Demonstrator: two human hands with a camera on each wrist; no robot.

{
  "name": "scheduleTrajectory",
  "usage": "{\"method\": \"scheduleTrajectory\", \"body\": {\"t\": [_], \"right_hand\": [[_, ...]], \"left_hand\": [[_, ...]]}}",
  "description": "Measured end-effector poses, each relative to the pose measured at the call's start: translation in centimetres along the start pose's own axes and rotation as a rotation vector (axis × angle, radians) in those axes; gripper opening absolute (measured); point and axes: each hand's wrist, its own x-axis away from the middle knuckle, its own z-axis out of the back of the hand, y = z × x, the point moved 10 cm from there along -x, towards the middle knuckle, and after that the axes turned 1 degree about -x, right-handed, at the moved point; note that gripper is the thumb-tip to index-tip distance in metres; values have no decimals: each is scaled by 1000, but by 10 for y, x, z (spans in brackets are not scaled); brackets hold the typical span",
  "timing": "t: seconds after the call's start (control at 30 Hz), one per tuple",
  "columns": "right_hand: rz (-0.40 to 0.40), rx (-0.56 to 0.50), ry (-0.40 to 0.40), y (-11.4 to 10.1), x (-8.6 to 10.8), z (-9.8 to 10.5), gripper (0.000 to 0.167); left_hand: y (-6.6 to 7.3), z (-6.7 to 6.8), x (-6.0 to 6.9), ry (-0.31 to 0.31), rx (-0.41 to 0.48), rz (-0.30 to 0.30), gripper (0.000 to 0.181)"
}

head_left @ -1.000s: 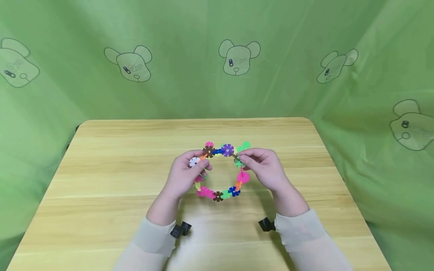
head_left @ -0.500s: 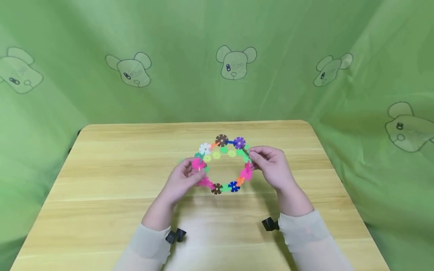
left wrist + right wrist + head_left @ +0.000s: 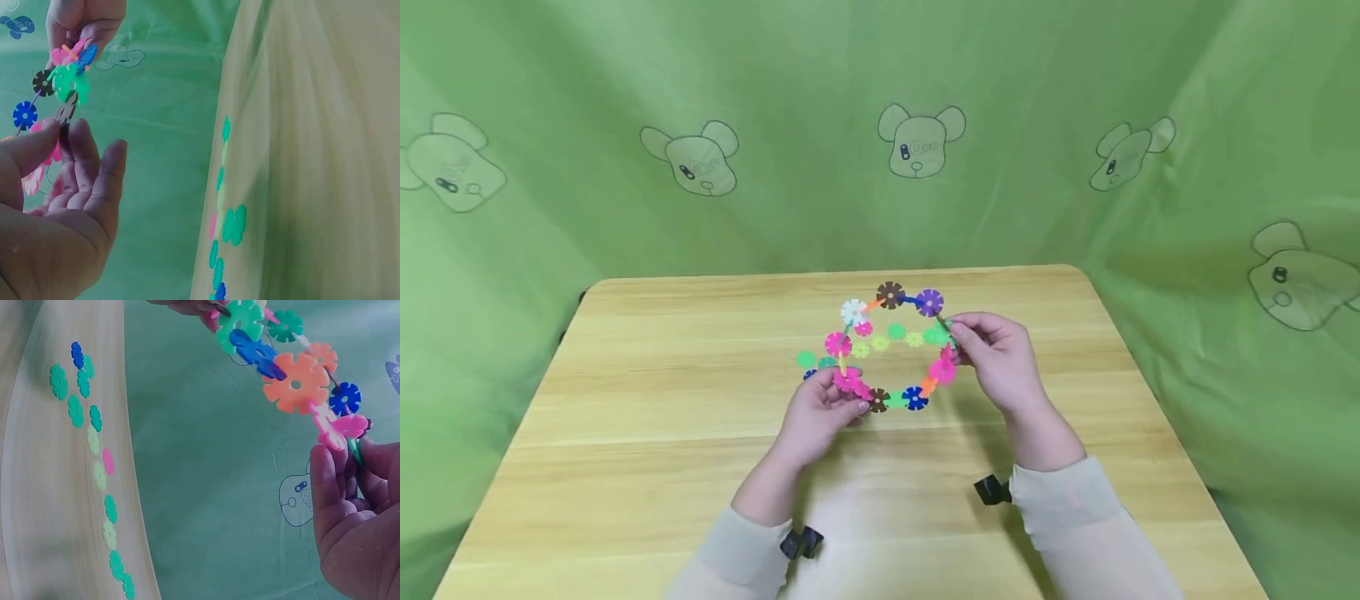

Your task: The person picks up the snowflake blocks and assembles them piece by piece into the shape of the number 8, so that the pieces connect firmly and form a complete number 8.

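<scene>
A closed ring of interlocking snowflake discs (image 3: 914, 398) is held up over the table between both hands. Its discs are pink, brown, green, blue, orange, white and purple. My left hand (image 3: 822, 417) pinches the ring low on its left side, by a brown disc (image 3: 67, 112) and pink ones. On the right side, the thumb and fingers of my right hand (image 3: 1000, 362) pinch it near a green disc (image 3: 355, 450) beside pink discs (image 3: 337, 428). The purple disc (image 3: 929, 302) and brown disc (image 3: 891, 295) stand at the ring's top. Fingers partly hide the held discs.
Several loose discs lie on the wooden table (image 3: 647, 417) behind the ring: green (image 3: 897, 332), yellow (image 3: 880, 342), pink (image 3: 863, 328), and more green (image 3: 806, 359) at the left. A green curtain (image 3: 820, 208) surrounds the table's back and sides.
My left hand has shifted down along the ring's left side, from near the white disc to the lower pink ones. The ring is raised and tilted upright, uncovering the loose discs behind.
</scene>
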Motion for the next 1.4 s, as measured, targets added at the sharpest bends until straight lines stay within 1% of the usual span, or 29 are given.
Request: {"method": "scheduleTrajectory", "body": {"t": [0.1, 0.17, 0.27, 0.37, 0.47, 0.53, 0.57, 0.6, 0.63, 0.67, 0.7, 0.73, 0.8, 0.83, 0.9, 0.97, 1.03, 1.2, 1.3, 1.33, 1.4], "right_hand": [[4, -7, -11, -1, -2, -6, 19], [8, -3, -33, -1, -5, -13, 20], [18, 9, -49, -3, -9, -20, 19], [29, 23, -52, -5, -13, -24, 19], [34, 3, -79, -6, -20, -29, 23], [21, -10, -81, 3, -27, -30, 27], [12, 4, -78, 11, -32, -30, 29], [0, 49, -79, 21, -36, -30, 30], [-20, 118, -87, 35, -40, -31, 31], [-49, 201, -101, 50, -43, -34, 31], [-72, 306, -123, 66, -46, -37, 31], [-91, 421, -160, 80, -48, -42, 29], [-109, 632, -261, 105, -49, -58, 28], [-108, 708, -308, 115, -48, -67, 26], [-80, 821, -370, 126, -48, -84, 27], [-58, 891, -393, 130, -49, -97, 26], [-44, 950, -377, 132, -49, -102, 28], [-89, 1084, -322, 141, -51, -96, 31], [-103, 1107, -344, 146, -50, -93, 28], [-103, 1093, -353, 146, -50, -92, 25], [-96, 1039, -380, 147, -47, -91, 15]], "left_hand": [[-4, -3, 0, -27, -7, 15, 22], [-5, -3, 0, -40, -21, 20, 20], [-6, 1, 0, -20, -27, 31, 17], [-4, 8, 0, 24, -48, 23, 13], [-1, 18, -2, 100, -27, 5, 9], [1, 26, -2, 159, 10, -12, 8], [2, 31, -2, 187, 31, -19, 7], [3, 34, -2, 212, 50, -27, 7], [4, 38, -1, 233, 61, -37, 7], [4, 41, -1, 251, 72, -42, 7], [4, 44, -1, 265, 78, -47, 8], [4, 46, -1, 275, 78, -52, 8], [2, 48, -1, 287, 87, -53, 9], [-1, 48, -1, 290, 91, -45, 10], [-7, 47, 0, 290, 103, -22, 10], [-13, 45, 1, 288, 115, 2, 11], [-19, 41, 3, 289, 131, 21, 12], [-29, 30, 6, 278, 201, 42, 5], [-32, 27, 7, 267, 230, 44, 11], [-33, 27, 8, 269, 233, 42, 10], [-32, 28, 10, 275, 228, 27, 6]]}}
